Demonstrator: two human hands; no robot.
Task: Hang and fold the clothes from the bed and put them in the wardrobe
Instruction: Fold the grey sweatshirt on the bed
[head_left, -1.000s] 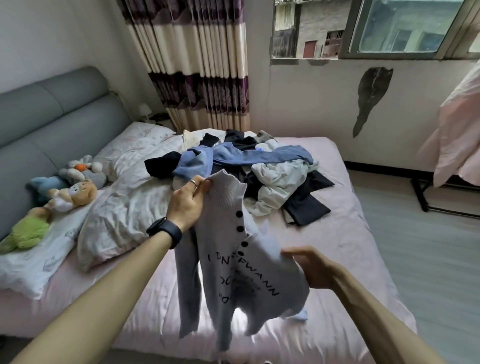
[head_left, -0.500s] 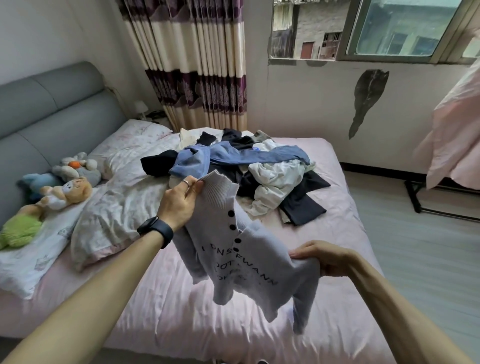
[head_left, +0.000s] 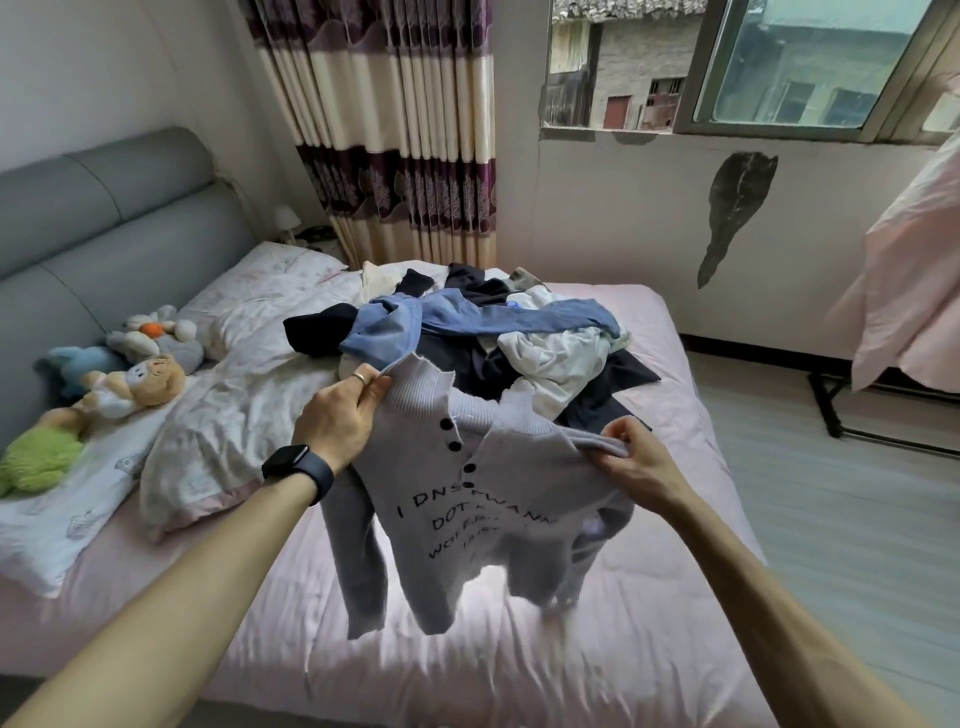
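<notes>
Hanging over bed (head_left: 519, 670), grey sweater (head_left: 467, 499): left grip (head_left: 340, 421) pinches collar, right grip (head_left: 639, 462) pinches shoulder.

Both forearms are bare of sleeves; the left wrist wears a black smartwatch (head_left: 297, 467) (a ring (head_left: 358, 377) sits on one finger).

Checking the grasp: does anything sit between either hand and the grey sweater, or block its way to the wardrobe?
Nothing visible: the left hand pinches the sweater at the collar, and the right hand grips its shoulder directly. No wardrobe is in view, so that path cannot be judged.
</notes>
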